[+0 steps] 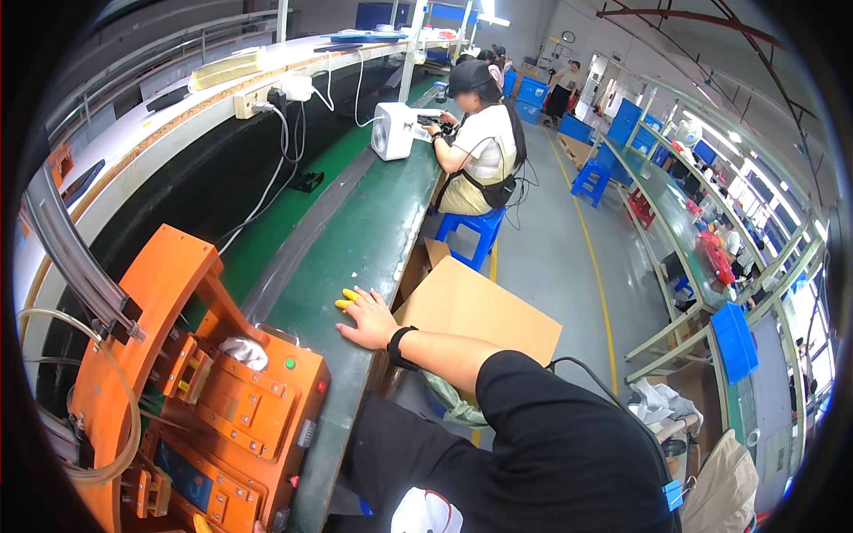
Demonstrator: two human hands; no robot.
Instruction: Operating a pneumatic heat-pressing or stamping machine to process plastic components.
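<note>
My right hand [369, 322] rests palm down at the edge of the green workbench [322, 282], its fingers stretched out and nothing in them. Yellow covers sit on some of its fingertips, and a black band circles the wrist. Left of it stands an orange bench machine [240, 400] with a tall curved frame, block-shaped fixtures, a green button [290, 363] and red side buttons. A crumpled whitish piece [244, 353] lies in its upper part. Only a yellow-covered fingertip of my left hand [203, 524] shows at the lower edge beside the machine; its other fingers are mostly hidden.
A cardboard box [480, 306] stands against the bench on the right. Farther along, a seated co-worker [480, 142] works beside a white box-shaped device [391, 131]. Cables hang from a power strip [258, 99] under the shelf. A clear hose [133, 417] loops by the machine.
</note>
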